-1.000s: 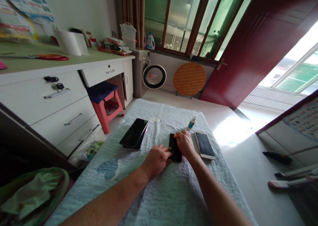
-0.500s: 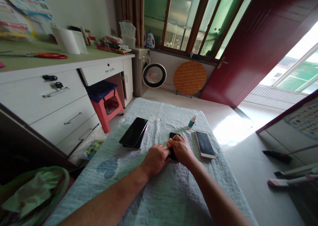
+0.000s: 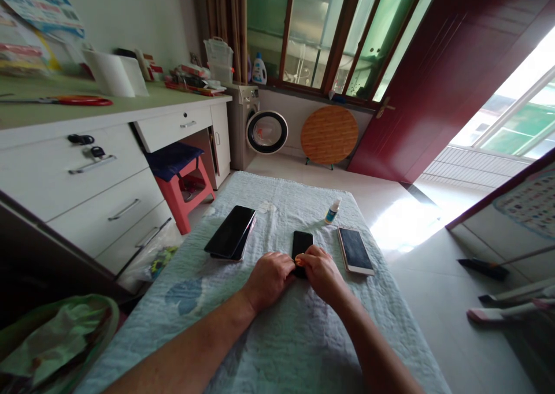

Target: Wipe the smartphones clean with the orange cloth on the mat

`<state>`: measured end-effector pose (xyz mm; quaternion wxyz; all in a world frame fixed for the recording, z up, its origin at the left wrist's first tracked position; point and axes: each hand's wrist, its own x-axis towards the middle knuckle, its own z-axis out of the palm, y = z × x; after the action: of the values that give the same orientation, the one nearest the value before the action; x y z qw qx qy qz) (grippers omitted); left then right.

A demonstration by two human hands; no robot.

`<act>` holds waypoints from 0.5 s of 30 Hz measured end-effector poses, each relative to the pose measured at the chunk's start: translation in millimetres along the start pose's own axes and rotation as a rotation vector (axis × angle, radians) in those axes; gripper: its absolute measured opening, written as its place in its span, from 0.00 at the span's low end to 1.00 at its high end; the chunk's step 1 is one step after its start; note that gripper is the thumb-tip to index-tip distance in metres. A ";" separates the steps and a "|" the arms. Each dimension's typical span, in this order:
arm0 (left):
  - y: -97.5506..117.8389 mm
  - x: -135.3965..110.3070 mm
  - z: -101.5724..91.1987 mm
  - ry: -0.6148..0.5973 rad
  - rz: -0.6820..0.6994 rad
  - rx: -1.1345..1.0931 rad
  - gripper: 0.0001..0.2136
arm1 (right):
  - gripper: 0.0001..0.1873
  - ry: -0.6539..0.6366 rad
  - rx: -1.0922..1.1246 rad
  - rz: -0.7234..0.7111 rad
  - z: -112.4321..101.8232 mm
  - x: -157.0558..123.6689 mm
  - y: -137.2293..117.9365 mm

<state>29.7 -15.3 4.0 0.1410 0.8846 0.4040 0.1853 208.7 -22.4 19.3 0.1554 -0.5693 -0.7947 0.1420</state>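
Note:
A small black phone (image 3: 301, 242) lies screen up in the middle of a pale blue quilted cloth (image 3: 277, 336). My left hand (image 3: 269, 277) rests on the phone's near left edge with its fingers curled. My right hand (image 3: 321, 271) covers the phone's near end and pinches a small orange thing (image 3: 299, 261) against the screen. A stack of two dark phones (image 3: 230, 240) lies to the left. A white and gold phone (image 3: 355, 250) lies to the right, and a small white bottle with a blue label (image 3: 332, 210) stands behind it.
A white desk with drawers (image 3: 87, 168) runs along the left, with a red stool (image 3: 184, 183) under it. A washing machine (image 3: 260, 128) and a round wooden tabletop (image 3: 329, 135) stand at the far wall. A green plastic bag (image 3: 52, 336) sits at the near left. A broom (image 3: 485, 267) lies on the floor at right.
My right hand has drawn the orange thing down the black phone's screen from its far end toward me, uncovering the upper screen. My left hand has stayed at the phone's edge.

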 end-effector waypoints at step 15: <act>-6.0 -2.2 -1.5 -0.021 -0.001 0.006 0.06 | 0.14 0.198 -0.083 0.175 14.8 11.5 15.2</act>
<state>23.7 -13.1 2.5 0.1426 0.8868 0.4034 0.1745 212.2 -7.5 0.7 0.1965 -0.6536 -0.7280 0.0650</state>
